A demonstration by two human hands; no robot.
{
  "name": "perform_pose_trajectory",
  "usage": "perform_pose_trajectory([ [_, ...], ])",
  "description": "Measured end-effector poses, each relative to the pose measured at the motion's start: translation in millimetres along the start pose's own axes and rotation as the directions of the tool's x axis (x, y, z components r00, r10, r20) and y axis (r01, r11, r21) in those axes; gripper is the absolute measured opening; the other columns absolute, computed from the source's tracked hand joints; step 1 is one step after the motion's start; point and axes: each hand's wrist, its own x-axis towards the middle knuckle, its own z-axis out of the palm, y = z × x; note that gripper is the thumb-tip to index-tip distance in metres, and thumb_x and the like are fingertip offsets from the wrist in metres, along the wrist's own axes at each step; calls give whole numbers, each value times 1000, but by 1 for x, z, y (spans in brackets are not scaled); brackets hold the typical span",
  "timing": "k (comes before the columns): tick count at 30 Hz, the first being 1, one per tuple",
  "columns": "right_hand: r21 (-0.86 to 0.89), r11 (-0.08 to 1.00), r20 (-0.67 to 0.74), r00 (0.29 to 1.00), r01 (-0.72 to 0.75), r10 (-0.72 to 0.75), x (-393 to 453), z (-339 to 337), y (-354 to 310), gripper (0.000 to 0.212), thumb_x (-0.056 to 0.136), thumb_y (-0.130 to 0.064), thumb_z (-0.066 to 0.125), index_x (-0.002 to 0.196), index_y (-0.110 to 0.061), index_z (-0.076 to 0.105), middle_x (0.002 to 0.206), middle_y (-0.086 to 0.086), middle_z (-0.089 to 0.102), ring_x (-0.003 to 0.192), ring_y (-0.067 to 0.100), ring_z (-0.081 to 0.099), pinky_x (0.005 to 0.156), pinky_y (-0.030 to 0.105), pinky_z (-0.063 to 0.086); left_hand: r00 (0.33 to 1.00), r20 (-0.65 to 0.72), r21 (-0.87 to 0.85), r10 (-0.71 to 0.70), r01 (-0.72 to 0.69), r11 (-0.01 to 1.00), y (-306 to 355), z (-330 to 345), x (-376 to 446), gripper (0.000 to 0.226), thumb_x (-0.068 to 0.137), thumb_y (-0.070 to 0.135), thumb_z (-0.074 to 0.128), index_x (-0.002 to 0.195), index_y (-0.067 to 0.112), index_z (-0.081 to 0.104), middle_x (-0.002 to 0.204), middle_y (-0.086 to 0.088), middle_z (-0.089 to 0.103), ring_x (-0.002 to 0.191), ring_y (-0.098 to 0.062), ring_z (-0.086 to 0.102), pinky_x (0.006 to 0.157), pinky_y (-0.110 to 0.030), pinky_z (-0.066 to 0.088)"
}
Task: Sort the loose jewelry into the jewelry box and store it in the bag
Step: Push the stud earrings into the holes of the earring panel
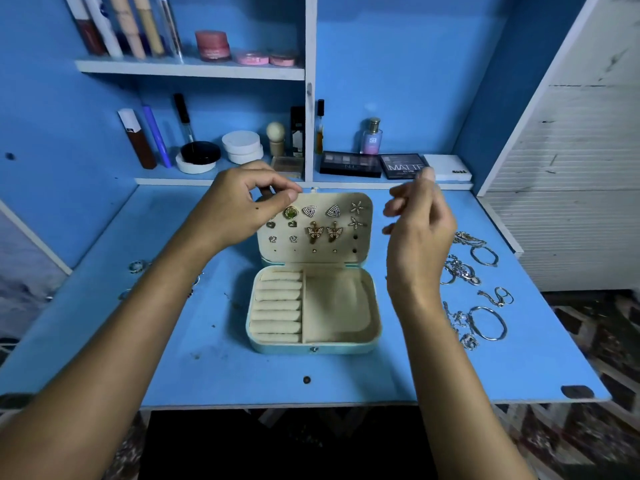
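Observation:
A pale blue jewelry box [313, 348] lies open in the middle of the blue desk. Its cream lid [362, 244] stands up and carries several earrings, among them two butterfly ones [323, 233]. The ring rolls [277, 306] and the right compartment [337, 306] hold nothing. My left hand [239, 209] pinches the lid's upper left corner, thumb in front and fingers behind. My right hand [419, 230] hovers to the right of the lid, fingers loosely curled and blurred, holding nothing I can see. Loose silver bracelets and chains [485, 317] lie at the right. No bag is in view.
A few rings [138, 266] lie on the desk [346, 379] left of my left forearm. Behind the box, shelves hold makeup palettes [351, 164], a perfume bottle [372, 136], jars and tubes. A white panel [571, 150] bounds the right side.

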Motion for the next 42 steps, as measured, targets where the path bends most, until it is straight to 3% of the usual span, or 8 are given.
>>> perform_pose_trajectory([
  [4, -233, 972, 165, 986, 32, 7, 33, -1, 27, 33, 102, -44, 39, 94, -28, 67, 96, -15, 72, 98, 3, 64, 96, 44, 51, 997, -77, -38, -32, 29, 999, -6, 10, -2, 15, 92, 15, 68, 103, 18, 76, 97, 4, 62, 83, 4, 56, 67, -3, 36],
  [8, -340, 940, 367, 922, 7, 126, 45, 2, 45, 33, 106, -39, 37, 119, -29, 65, 110, -11, 70, 105, 5, 62, 89, 24, 45, 989, -136, -46, -54, 48, 998, -18, 22, -4, 18, 91, 18, 69, 108, 22, 74, 98, 13, 60, 93, 8, 58, 79, -6, 37],
  [11, -430, 901, 436, 887, 54, 155, 47, 10, 53, 35, 106, -40, 36, 119, -30, 66, 103, -12, 66, 99, 11, 58, 90, 30, 46, 985, -156, -53, -74, 67, 996, -25, 31, -5, 21, 91, 16, 69, 112, 18, 73, 102, 12, 59, 97, 9, 57, 88, -7, 38],
  [16, -474, 876, 432, 890, 89, 144, 49, 13, 60, 38, 106, -37, 35, 104, -18, 67, 90, 2, 67, 93, 21, 59, 81, 33, 44, 977, -151, -109, -151, 135, 985, -33, 42, -8, 24, 94, 19, 65, 117, 20, 70, 111, 16, 59, 102, 17, 54, 86, -1, 34],
  [23, -499, 863, 436, 883, 78, 172, 54, 16, 68, 39, 106, -39, 34, 106, -22, 69, 93, -8, 67, 96, 15, 60, 79, 28, 43, 963, -128, -135, -236, 219, 967, -47, 53, -13, 29, 95, 27, 63, 123, 21, 67, 121, 15, 61, 112, 9, 53, 95, -6, 36],
  [28, -502, 863, 417, 891, 60, 181, 55, 13, 75, 41, 107, -40, 33, 103, -20, 69, 92, -5, 68, 94, 16, 61, 81, 30, 46, 966, -160, -7, -204, 206, 979, -53, 44, -8, 33, 94, 35, 56, 120, 18, 69, 119, 9, 66, 115, -6, 56, 100, -21, 40],
  [32, -509, 858, 412, 895, 68, 173, 55, 14, 79, 42, 107, -40, 30, 107, -23, 69, 91, -10, 67, 96, 16, 60, 86, 33, 47, 961, -226, 142, -159, 194, 971, -67, 22, 1, 23, 98, 13, 56, 114, 10, 71, 115, -3, 68, 109, -18, 60, 97, -23, 41],
  [42, -483, 872, 403, 904, 75, 145, 55, 12, 85, 44, 107, -39, 29, 107, -21, 69, 86, -8, 67, 92, 20, 61, 83, 34, 47, 916, -134, 398, -378, 399, 826, -110, -23, 11, 20, 88, 16, 71, 107, 10, 74, 106, -9, 70, 100, -26, 66, 95, -28, 47],
])
